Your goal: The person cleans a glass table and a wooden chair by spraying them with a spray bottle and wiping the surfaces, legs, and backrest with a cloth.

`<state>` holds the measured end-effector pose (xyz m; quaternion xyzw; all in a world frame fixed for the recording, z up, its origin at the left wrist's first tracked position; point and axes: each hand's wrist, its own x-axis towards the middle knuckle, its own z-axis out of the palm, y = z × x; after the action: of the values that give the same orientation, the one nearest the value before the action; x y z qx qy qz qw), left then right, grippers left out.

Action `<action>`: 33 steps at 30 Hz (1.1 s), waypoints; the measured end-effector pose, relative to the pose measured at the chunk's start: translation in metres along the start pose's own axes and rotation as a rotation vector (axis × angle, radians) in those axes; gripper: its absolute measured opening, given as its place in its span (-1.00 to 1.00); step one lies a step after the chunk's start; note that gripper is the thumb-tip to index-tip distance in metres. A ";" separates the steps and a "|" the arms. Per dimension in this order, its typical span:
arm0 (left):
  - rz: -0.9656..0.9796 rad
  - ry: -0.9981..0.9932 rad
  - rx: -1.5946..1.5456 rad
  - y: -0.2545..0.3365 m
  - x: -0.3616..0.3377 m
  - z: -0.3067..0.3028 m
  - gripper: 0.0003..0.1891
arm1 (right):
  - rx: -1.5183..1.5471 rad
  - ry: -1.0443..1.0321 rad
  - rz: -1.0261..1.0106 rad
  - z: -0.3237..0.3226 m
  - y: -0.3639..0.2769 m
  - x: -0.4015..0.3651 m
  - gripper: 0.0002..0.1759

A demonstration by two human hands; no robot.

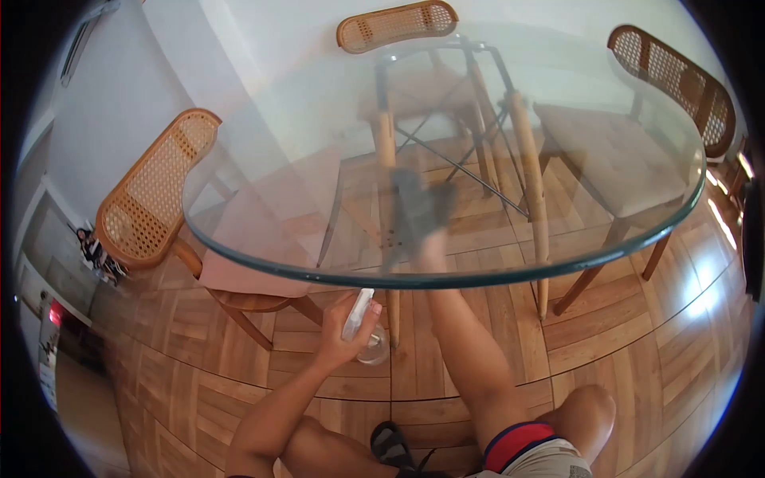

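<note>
Left hand point(341, 328), one: fingers wrapped about the neck of the bottle point(358, 315), closed up as far as its girth allows. Bottle, one: white spray head, clear body, held just below the near rim of the table point(478, 280); contents, cannot tell.

Right hand point(425, 226), one: beneath the glass, seen through it, blurred. It bears a grey cloth point(409, 194), one, possibly a glove; how far the fingers are spread or closed, cannot tell. Whether the cloth touches the glass, cannot tell.

Step in hand, by judgement: wiping the underside of the glass, bottle kept ready. Next move, by judgement: calls for the cloth flat against the glass and swept along it, clear of the frame; for more spray, the nozzle needs turning up toward the underside.

Sleeve point(514, 444), one in view: red and navy band, right arm.

Table, one: round glass top, wooden legs, at least three made out, dark metal rods between.

Chairs, three, cane backs: left chair point(155, 191), pink seat partly under the glass; far chair point(398, 25), beyond the table; right chair point(673, 92), pale seat.

Sandal point(389, 444), one visible, dark, on the wood-patterned floor point(199, 386).
</note>
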<state>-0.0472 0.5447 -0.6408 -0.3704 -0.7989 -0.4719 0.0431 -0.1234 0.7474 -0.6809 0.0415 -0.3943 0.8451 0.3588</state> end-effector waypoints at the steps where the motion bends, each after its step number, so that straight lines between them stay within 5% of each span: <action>1: 0.077 0.018 0.033 -0.002 0.001 0.003 -0.82 | 0.550 0.035 0.172 -0.020 -0.003 -0.008 -0.47; 2: 0.073 0.039 0.018 -0.008 0.001 0.006 -0.82 | -0.400 0.076 -0.032 -0.046 -0.015 -0.025 -0.44; 3: 0.083 0.052 -0.018 -0.019 0.002 0.010 -0.82 | 0.541 -0.038 0.024 -0.048 -0.031 -0.045 -0.41; 5: 0.086 0.079 -0.055 -0.036 0.003 0.014 -0.81 | 0.652 0.262 0.158 -0.040 -0.076 -0.072 -0.44; 10: 0.154 -0.081 -0.055 -0.064 -0.001 0.016 -0.75 | 0.775 0.344 -0.025 -0.096 -0.080 -0.135 -0.39; 14: 0.174 -0.045 -0.041 -0.055 -0.002 0.015 -0.72 | 0.653 0.235 0.041 -0.104 -0.081 -0.148 -0.33; 16: 0.104 -0.037 -0.111 -0.066 -0.001 0.020 -0.71 | 0.704 0.346 0.175 -0.113 -0.049 -0.137 -0.34; 18: 0.047 -0.103 -0.115 -0.067 0.004 0.019 -0.71 | 0.916 -0.173 0.215 -0.120 -0.002 -0.101 -0.36; 21: -0.016 -0.139 -0.100 -0.073 0.007 0.026 -0.71 | 0.822 0.004 0.394 -0.062 0.001 -0.070 -0.43; 24: -0.013 -0.095 -0.113 -0.083 0.013 0.030 -0.70 | 0.629 0.095 0.486 -0.103 0.077 -0.034 -0.46; 26: 0.024 -0.086 -0.047 -0.090 0.015 0.033 -0.72 | -0.177 -0.279 0.371 -0.141 0.110 -0.014 -0.53; 27: 0.022 -0.087 -0.049 -0.092 0.013 0.035 -0.72 | -0.179 -0.278 0.373 -0.149 0.108 -0.012 -0.53; 29: 0.077 -0.091 -0.013 -0.096 0.012 0.037 -0.74 | -0.064 -0.175 0.719 -0.159 0.103 -0.006 -0.52; 33: 0.092 -0.030 0.001 -0.106 0.007 0.026 -0.75 | 0.204 -0.212 0.725 -0.133 0.120 -0.008 -0.56</action>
<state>-0.1124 0.5393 -0.7291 -0.4140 -0.7818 -0.4632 0.0529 -0.1659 0.7837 -0.8514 0.0223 -0.3321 0.9429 -0.0118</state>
